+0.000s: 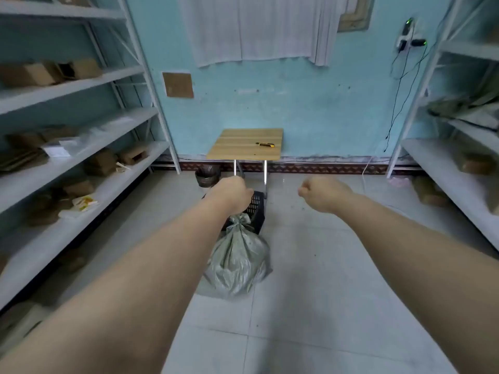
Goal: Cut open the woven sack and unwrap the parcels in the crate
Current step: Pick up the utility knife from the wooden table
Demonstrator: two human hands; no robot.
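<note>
A grey-green woven sack (pixel 237 260), tied shut at the neck, rests on the tiled floor in the middle of the room. My left hand (pixel 229 194) is closed right above the knot, gripping the sack's tied top. Behind the sack stands a black plastic crate (pixel 256 209), partly hidden by my left hand and the sack; its contents are out of sight. My right hand (pixel 322 193) is a closed fist in the air to the right, holding nothing. A yellow utility knife (pixel 265 144) lies on a small wooden table (pixel 243 147) by the far wall.
White metal shelves (pixel 89 163) with cardboard boxes line the left side, and more shelves (pixel 445 168) line the right. A small lined bin (pixel 206 175) sits under the table's left side. Cables hang from chargers (pixel 410 39) on the wall at right.
</note>
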